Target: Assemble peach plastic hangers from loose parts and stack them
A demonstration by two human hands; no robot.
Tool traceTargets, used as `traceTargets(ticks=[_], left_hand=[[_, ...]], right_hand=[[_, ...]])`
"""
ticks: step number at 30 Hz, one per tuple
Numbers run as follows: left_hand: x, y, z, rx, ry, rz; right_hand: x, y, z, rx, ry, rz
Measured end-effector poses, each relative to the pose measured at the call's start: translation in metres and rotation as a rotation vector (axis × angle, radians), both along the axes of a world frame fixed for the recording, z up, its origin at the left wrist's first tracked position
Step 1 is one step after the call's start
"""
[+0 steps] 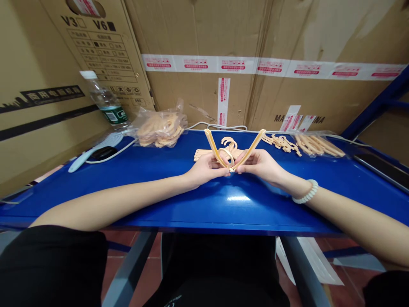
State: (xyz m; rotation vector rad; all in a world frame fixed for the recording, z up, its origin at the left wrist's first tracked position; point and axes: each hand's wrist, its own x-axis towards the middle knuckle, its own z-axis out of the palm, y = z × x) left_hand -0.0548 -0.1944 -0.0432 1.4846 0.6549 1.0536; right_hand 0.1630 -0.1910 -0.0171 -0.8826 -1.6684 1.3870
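Note:
Both hands hold one beige plastic folding hanger (254,147) above the blue table, its two arms spread upward in a V. My left hand (203,171) pinches the left arm close to the middle joint. The right arm is gripped near the same joint by my right hand (265,167). A curved hook piece shows between the thumbs, and fingers partly cover the joint. Just behind the hands lie assembled-looking beige hangers (202,154) with hooks. Loose beige hooks (281,143) form a small pile to the right.
At the back right is a clear bag of beige arm pieces (318,145); another bag of beige parts (159,131) sits back left. A water bottle (110,106), hairbrush (92,153) and black oval object (102,153) stand left. A dark flat device (383,170) lies right. Cardboard (198,98) walls the back.

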Motion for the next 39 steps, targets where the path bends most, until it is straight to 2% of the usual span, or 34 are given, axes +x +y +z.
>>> traceTargets(ticks=[12,18,31,35,39], left_hand=[[0.000,-0.002,0.002,-0.045,-0.019,0.016],[-0.001,-0.001,-0.001,-0.028,-0.008,0.026],[0.001,0.000,0.000,-0.118,-0.019,0.043],[-0.003,0.004,0.008,-0.130,-0.030,0.064],[-0.013,0.016,0.021,-0.092,-0.100,0.124]], right_hand=[[-0.001,-0.007,-0.002,0.062,-0.028,-0.075],[-0.007,-0.017,0.001,0.147,-0.077,-0.114],[-0.012,-0.014,-0.001,0.047,0.024,-0.117],[-0.009,-0.012,0.004,0.032,0.009,-0.161],[-0.001,-0.005,0.017,0.103,-0.001,-0.205]])
